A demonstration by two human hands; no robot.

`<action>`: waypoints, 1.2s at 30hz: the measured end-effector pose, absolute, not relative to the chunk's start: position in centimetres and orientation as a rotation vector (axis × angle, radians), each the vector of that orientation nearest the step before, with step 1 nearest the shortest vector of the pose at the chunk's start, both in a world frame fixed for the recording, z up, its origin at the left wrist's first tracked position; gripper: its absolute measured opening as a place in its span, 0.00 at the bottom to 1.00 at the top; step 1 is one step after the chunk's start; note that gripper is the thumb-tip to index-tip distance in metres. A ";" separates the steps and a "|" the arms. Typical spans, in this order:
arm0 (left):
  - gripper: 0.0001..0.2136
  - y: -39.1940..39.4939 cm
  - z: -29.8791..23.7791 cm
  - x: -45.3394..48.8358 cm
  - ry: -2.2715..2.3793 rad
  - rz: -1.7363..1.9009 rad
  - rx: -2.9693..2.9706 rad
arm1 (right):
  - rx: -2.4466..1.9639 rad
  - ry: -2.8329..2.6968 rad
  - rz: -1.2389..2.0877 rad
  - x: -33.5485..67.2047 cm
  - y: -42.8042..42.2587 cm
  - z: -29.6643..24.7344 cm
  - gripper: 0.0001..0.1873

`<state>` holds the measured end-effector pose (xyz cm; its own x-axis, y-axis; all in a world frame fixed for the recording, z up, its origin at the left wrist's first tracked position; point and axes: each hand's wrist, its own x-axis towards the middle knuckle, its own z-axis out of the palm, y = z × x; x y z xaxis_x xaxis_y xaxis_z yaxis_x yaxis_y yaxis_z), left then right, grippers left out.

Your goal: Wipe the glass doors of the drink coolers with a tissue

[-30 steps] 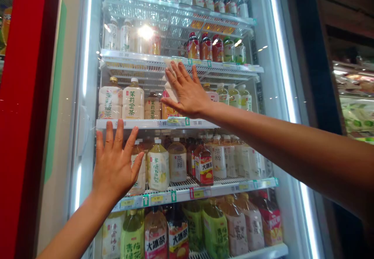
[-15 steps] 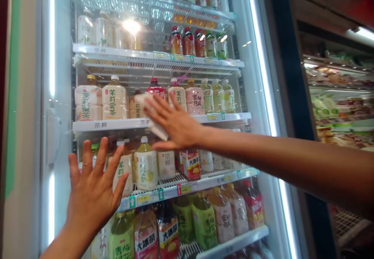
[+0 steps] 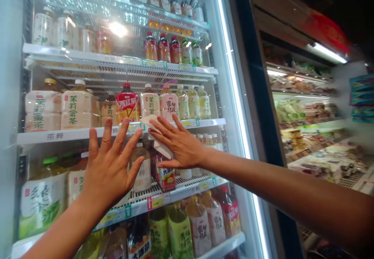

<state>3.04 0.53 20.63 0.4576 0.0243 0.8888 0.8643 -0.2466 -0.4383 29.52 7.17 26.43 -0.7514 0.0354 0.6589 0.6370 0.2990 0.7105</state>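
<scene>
Both of my hands are up at the glass door (image 3: 125, 44) of a lit drinks fridge. My right hand (image 3: 185, 146) reaches in from the right with its fingers spread, holding a white cloth (image 3: 149, 123) flat against the glass under fingers and palm. The cloth's edges show left of and below the fingers; whether it is fabric or paper I cannot tell. My left hand (image 3: 111, 169) is open and empty, fingers apart, at or close to the glass. Behind the door, a red-labelled iced tea bottle (image 3: 127, 104) and a pink-labelled bottle (image 3: 168, 105) stand above the hands.
Shelves of bottled drinks fill the fridge, with a large green tea bottle (image 3: 42, 196) at lower left. A bright light strip (image 3: 233, 76) and a dark frame (image 3: 263, 95) run down the right side. Beyond them stand open chilled shelves (image 3: 309, 124) of packaged food.
My right hand and the cloth have moved down across the glass. The view has swung right, and my left hand now appears closer to the right one.
</scene>
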 end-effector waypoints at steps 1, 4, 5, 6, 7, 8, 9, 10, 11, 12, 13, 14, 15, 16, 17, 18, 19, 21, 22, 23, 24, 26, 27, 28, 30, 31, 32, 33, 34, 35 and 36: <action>0.37 0.9 20.9 3.8 -0.779 -0.957 -1.626 | -0.616 -2.028 -1.468 30.9 7.6 26.6 0.55; 0.36 1.7 21.6 6.1 -0.760 -0.926 -1.622 | -0.871 -1.746 -1.273 35.1 9.0 28.1 0.51; 0.36 1.9 21.9 6.9 -0.753 -0.921 -1.621 | -0.924 -1.667 -1.217 36.0 9.3 28.3 0.51; 0.35 2.1 22.2 7.6 -0.744 -0.918 -1.620 | -0.931 -1.646 -1.199 36.5 9.3 28.3 0.51; 0.35 2.3 22.5 8.3 -0.735 -0.920 -1.618 | -0.896 -1.684 -1.220 36.7 9.3 28.0 0.53; 0.34 2.5 22.8 9.0 -0.726 -0.920 -1.617 | -0.826 -1.767 -1.272 36.7 9.1 27.5 0.55; 0.34 2.7 23.1 9.6 -0.719 -0.920 -1.617 | -0.740 -1.868 -1.337 36.7 8.9 27.0 0.56; 0.34 2.9 23.4 10.1 -0.713 -0.921 -1.617 | -0.666 -1.950 -1.392 36.6 8.8 26.7 0.57; 0.34 3.1 23.7 10.6 -0.710 -0.920 -1.617 | -0.630 -1.987 -1.421 36.7 8.8 26.6 0.57; 0.34 3.3 23.9 11.1 -0.709 -0.919 -1.616 | -0.639 -1.975 -1.418 36.8 8.9 26.9 0.56; 0.34 3.5 24.2 11.4 -0.708 -0.918 -1.616 | -0.683 -1.919 -1.389 37.1 9.1 27.4 0.54; 0.34 3.6 24.5 11.7 -0.707 -0.917 -1.614 | -0.742 -1.837 -1.339 37.4 9.3 28.0 0.52; 0.34 3.7 24.8 12.0 -0.706 -0.916 -1.612 | -0.798 -1.752 -1.284 37.6 9.5 28.6 0.50; 0.34 3.8 25.1 12.2 -0.705 -0.914 -1.611 | -0.829 -1.695 -1.244 37.6 9.6 29.0 0.50; 0.34 3.9 25.3 12.3 -0.703 -0.912 -1.611 | -0.829 -1.685 -1.232 37.6 9.6 29.2 0.51; 0.34 4.0 25.6 12.4 -0.699 -0.910 -1.612 | -0.803 -1.718 -1.250 37.6 9.6 29.1 0.53; 0.34 4.1 25.8 12.5 -0.696 -0.907 -1.613 | -0.761 -1.790 -1.291 37.7 9.5 29.0 0.55; 0.34 4.2 26.3 12.5 -0.695 -0.905 -1.616 | -0.699 -1.928 -1.373 38.5 9.4 29.2 0.56; 0.34 4.2 26.5 12.5 -0.703 -0.904 -1.618 | -0.717 -1.942 -1.381 39.4 9.6 29.6 0.55; 0.34 4.3 26.7 12.5 -0.715 -0.902 -1.620 | -0.774 -1.903 -1.354 40.4 9.9 30.2 0.52; 0.33 4.3 27.0 12.5 -0.725 -0.901 -1.620 | -0.856 -1.820 -1.296 41.6 10.2 30.9 0.49; 0.32 4.3 27.5 12.4 -0.733 -0.896 -1.614 | -1.003 -1.612 -1.151 43.5 11.0 32.2 0.46; 0.32 4.4 27.9 12.3 -0.723 -0.893 -1.606 | -1.031 -1.550 -1.112 43.9 11.2 32.4 0.46; 0.32 4.5 28.2 12.2 -0.707 -0.892 -1.597 | -1.026 -1.536 -1.114 44.0 11.4 32.4 0.47; 0.33 4.6 28.9 11.9 -0.681 -0.887 -1.582 | -0.950 -1.628 -1.209 43.6 11.4 31.9 0.49; 0.33 4.6 29.3 11.7 -0.672 -0.885 -1.577 | -0.906 -1.702 -1.271 43.3 11.3 31.8 0.50; 0.33 4.7 29.6 11.4 -0.665 -0.883 -1.573 | -0.882 -1.762 -1.313 43.2 11.3 31.9 0.50; 0.34 4.7 30.0 11.1 -0.663 -0.879 -1.569 | -0.893 -1.782 -1.318 43.4 11.3 32.4 0.50; 0.34 4.7 30.3 10.8 -0.659 -0.876 -1.562 | -0.940 -1.756 -1.282 43.7 11.4 33.2 0.49; 0.34 4.6 30.6 10.4 -0.654 -0.872 -1.553 | -1.010 -1.693 -1.213 44.0 11.5 34.2 0.49; 0.34 4.6 30.9 9.9 -0.652 -0.869 -1.543 | -1.078 -1.609 -1.130 44.2 11.7 35.2 0.49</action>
<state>9.94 4.58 30.93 0.5656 -0.0671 0.8220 0.8079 -0.1549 -0.5685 44.23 11.67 35.21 -0.2472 0.1647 0.9549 0.9541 0.2131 0.2103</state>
